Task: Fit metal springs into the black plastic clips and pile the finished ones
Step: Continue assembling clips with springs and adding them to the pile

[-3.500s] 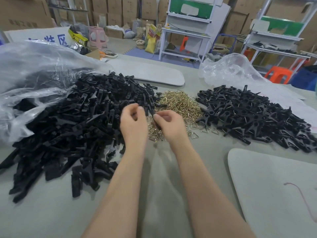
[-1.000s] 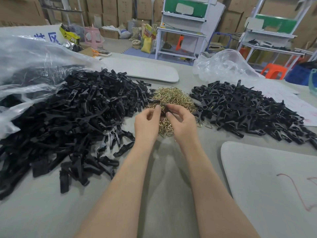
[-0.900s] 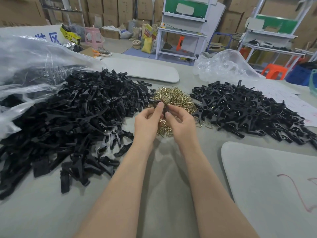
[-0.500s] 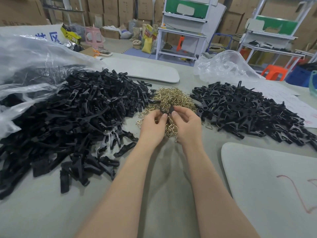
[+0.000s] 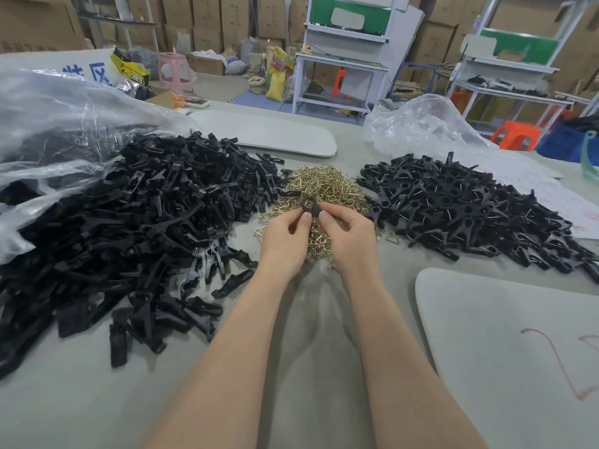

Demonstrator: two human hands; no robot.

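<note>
Hands: left hand [image 5: 285, 241], right hand [image 5: 348, 236] together, pinching one black clip [image 5: 309, 204].
Clip detail: too small to tell.
Behind hands: spring heap [image 5: 324, 186], partly hidden.

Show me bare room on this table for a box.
Bare table lies near you, between the left clip pile and the near pale board, also bare. The far board is free. Crowded: the middle, springs between that pile and the right clip pile.
</note>
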